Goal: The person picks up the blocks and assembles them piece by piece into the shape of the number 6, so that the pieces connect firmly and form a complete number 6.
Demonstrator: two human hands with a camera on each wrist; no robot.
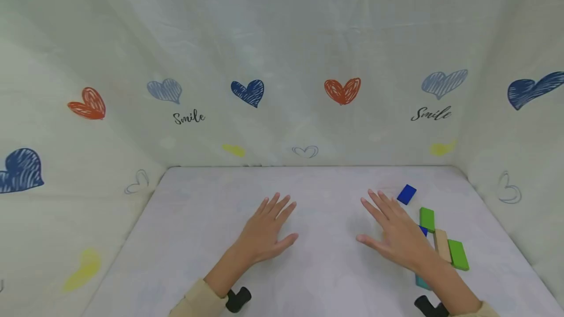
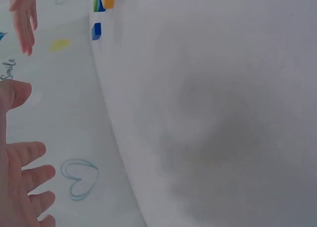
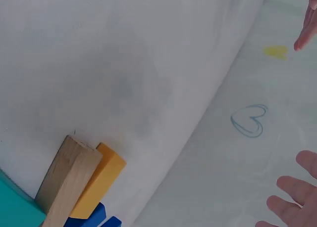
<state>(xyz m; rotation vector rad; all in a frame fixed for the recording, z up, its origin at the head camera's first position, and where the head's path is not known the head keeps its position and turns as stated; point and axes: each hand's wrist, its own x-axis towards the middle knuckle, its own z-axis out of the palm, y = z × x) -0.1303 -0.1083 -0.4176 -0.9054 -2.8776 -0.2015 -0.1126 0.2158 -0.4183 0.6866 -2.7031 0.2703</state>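
So we've got both hands over the white table [image 1: 326,283] here. Our left hand [image 1: 264,236] has its fingers straight and spread, thumb out to the side, and nothing in its grip. Our right hand [image 1: 398,234] looks much the same: fingers stretched out and a bit fanned, thumb pointing in toward the left hand, holding nothing. The two are well apart, with bare tabletop between them.

All the blocks we can see are over by the right hand. There's a blue block [image 1: 407,194] just past its fingertips, a little to the right. A green block [image 1: 427,219] lies right of the knuckles, with a second blue block [image 1: 423,230] mostly hidden behind the hand. Right of the wrist we get a wooden block [image 1: 442,246] with another green block [image 1: 458,255] just beside it, and a teal block [image 1: 421,282] peeks out from under the forearm. From the right wrist we also spot a yellow-orange block [image 3: 101,182] right alongside the wooden one.

Beige sleeves [image 1: 200,301] and black wrist mounts [image 1: 238,299] show behind the hands. Out beyond both of them hangs a pale cloth [image 1: 291,38] printed with hearts and "Smile".
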